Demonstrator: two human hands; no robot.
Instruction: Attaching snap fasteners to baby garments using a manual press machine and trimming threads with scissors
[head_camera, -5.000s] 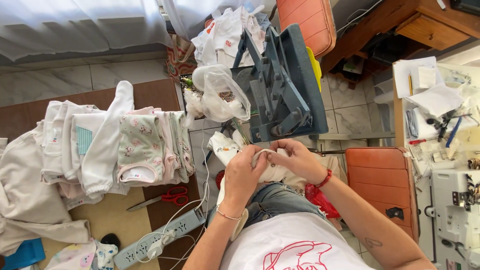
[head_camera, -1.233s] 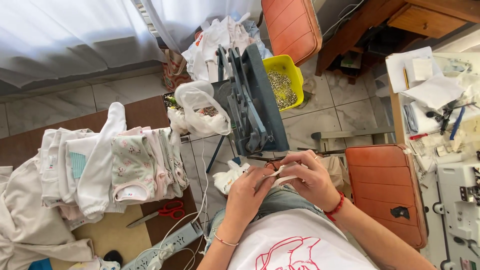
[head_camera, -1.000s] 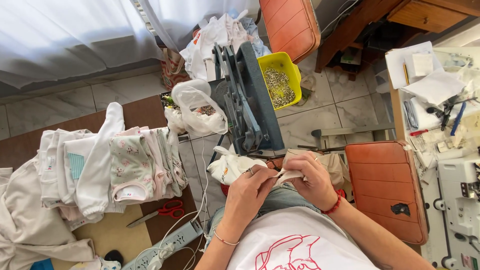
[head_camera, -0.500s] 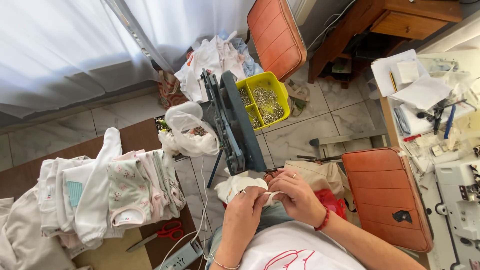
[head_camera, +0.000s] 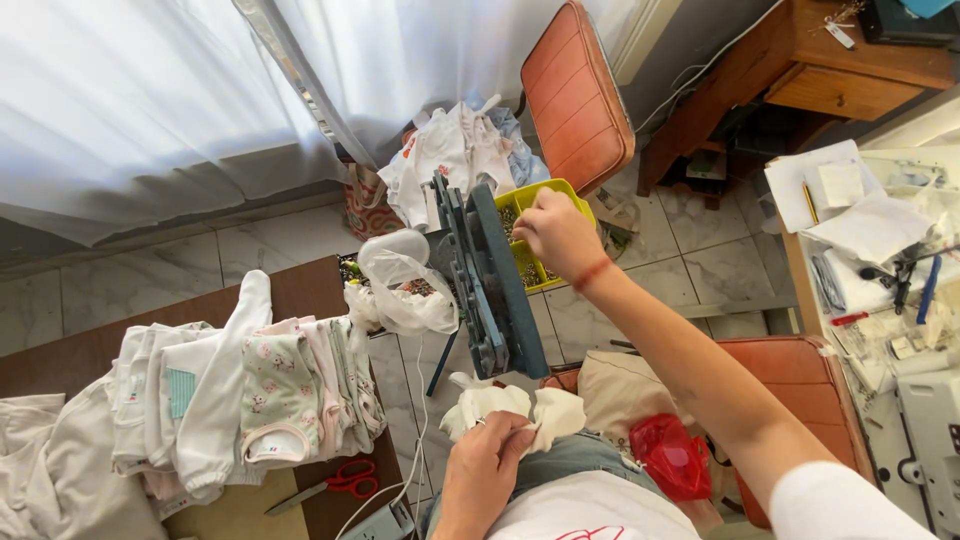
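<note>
Tray (head_camera: 512, 198), yellow: your right hand (head_camera: 556, 232) reaches in, fingertips hidden; left hand (head_camera: 484, 466) pinches white cloth (head_camera: 500, 404) on lap.

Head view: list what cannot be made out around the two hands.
- Right hand: its fingertips reach into the yellow tray; whether they pinch anything is hidden by the hand itself.
- Tray contents: too small to identify, partly behind the blue-grey press.
- White garment: bunched under the left hand, so its shape is unclear.
- Red scissors: blade tips too small to tell.
</note>
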